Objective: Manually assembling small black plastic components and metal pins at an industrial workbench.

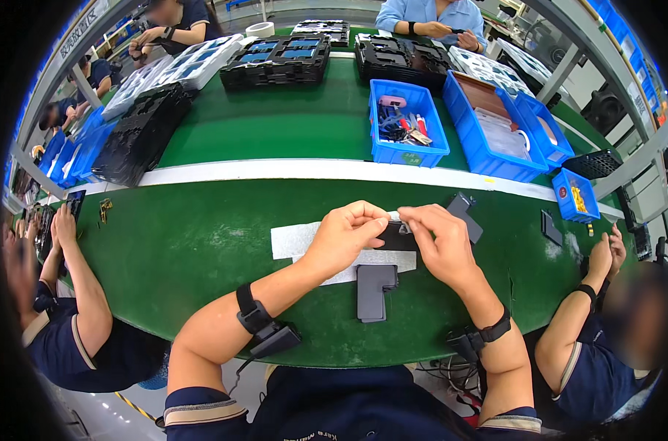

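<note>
My left hand (346, 234) and my right hand (444, 241) meet over the green table, fingertips pinched together. Between them is a black flat piece (398, 239), its upper edge partly hidden by my fingers. The left fingers grip its edge; a small whitish bit shows at the right fingertips, too small to name. Beneath lie white cloth-like sheets (293, 241). Closer to me rests an L-shaped black block (373, 294), apparently stacked on another. Beyond my right hand lie more dark grey blocks (466, 214).
Past a white strip (275, 170) stand a blue bin of tools (409, 156), a larger blue bin (506, 170) and a small blue bin with yellow bits (578, 213). Stacked black trays (275, 73) line the far side. Co-workers' arms (91, 290) are at left and right.
</note>
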Motion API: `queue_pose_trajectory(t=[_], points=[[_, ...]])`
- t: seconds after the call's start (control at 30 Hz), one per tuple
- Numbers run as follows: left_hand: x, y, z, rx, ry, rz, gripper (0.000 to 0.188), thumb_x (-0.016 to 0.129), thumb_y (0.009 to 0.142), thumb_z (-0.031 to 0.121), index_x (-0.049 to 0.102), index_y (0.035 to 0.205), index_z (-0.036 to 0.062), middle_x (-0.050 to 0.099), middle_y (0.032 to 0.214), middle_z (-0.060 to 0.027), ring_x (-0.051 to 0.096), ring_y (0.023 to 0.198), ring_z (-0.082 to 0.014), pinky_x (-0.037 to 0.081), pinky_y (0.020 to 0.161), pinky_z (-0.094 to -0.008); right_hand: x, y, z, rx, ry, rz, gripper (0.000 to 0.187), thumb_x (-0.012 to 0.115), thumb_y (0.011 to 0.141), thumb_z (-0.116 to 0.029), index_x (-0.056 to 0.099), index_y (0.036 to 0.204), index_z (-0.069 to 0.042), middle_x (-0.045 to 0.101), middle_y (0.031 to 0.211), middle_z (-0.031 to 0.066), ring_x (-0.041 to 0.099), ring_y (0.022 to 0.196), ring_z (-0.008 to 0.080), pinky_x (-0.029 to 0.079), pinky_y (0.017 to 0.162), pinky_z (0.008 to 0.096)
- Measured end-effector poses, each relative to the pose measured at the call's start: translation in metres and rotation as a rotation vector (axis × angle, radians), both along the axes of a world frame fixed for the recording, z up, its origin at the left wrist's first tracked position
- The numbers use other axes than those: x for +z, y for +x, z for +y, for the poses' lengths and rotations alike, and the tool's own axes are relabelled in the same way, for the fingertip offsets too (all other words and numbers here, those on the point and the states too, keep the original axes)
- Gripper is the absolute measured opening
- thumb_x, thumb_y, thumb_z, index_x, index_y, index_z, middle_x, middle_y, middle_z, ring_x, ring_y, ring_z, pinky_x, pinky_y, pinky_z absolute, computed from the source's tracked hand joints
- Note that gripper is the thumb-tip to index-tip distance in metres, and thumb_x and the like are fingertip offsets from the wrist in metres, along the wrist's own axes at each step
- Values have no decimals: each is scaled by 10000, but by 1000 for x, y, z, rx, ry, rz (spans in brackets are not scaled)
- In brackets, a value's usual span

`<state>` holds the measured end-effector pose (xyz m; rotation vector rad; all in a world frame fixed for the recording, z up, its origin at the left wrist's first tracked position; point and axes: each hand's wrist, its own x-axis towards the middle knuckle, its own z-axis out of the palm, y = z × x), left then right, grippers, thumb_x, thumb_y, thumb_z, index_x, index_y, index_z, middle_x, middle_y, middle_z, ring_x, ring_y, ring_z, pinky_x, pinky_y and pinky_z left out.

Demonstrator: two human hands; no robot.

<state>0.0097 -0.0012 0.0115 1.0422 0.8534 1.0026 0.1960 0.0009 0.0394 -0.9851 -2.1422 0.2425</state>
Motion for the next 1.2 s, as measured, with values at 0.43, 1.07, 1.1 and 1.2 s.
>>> queue_pose_trajectory(t=[0.43, 1.07, 1.1, 1.2], points=[[-2, 1, -4, -38, 80, 93, 173, 579, 913, 136, 592, 1029, 8, 614, 986, -39, 592, 897, -91, 530, 778, -255, 7, 4, -3, -19, -304, 116, 84, 666, 767, -57, 649, 812, 13, 630, 722, 119, 600, 684, 252, 469, 608, 342], [-1, -2, -2, -106, 161, 206, 139, 626, 886, 145, 635, 953, 23, 628, 877, -10, 579, 795, -63, 501, 693, -225, -2, 9, 3, 134, -445, 264, 82, 684, 742, -24, 663, 819, -5, 629, 743, 118, 585, 674, 243, 462, 622, 332], [0, -3, -2, -103, 128, 188, 131, 626, 884, 140, 638, 948, 27, 631, 877, -7, 579, 794, -60, 500, 686, -226, -4, 9, 4, 126, -479, 279, 94, 693, 737, -36, 671, 825, -11, 633, 742, 118, 585, 674, 242, 464, 624, 334], [4, -2, -3, -54, 86, 164, 126, 629, 881, 141, 644, 944, 33, 637, 878, -3, 580, 793, -56, 501, 674, -229, -5, 6, 3, 57, -317, 171, 105, 706, 728, -54, 680, 823, -19, 640, 736, 114, 589, 680, 241, 464, 628, 341]])
